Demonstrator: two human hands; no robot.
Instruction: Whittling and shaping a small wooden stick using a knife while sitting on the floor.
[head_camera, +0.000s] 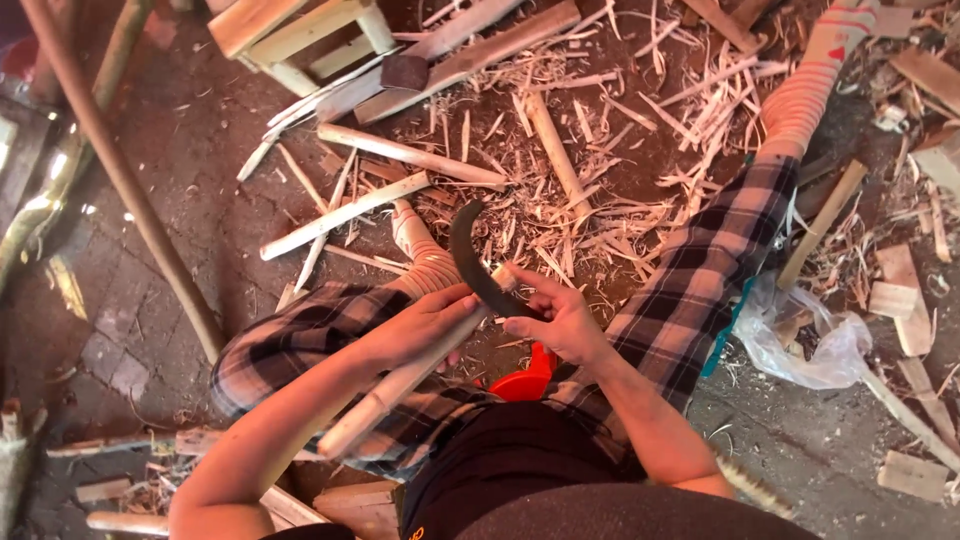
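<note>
My left hand (425, 322) is closed around a pale peeled wooden stick (385, 395) that slants from my lap up to the right. My right hand (555, 318) grips the handle end of a dark curved blade (470, 255), whose hooked tip arcs up and left above the stick's upper end. Both hands meet over my knees, which are covered by plaid trousers (690, 290). A red object (528, 378) shows between my legs, partly hidden.
Wood shavings and split sticks (560, 150) litter the dark floor ahead. A wooden stool (300, 35) stands at the top left. A long pole (120, 170) leans at the left. A crumpled clear plastic bag (800, 340) lies at the right among wood offcuts.
</note>
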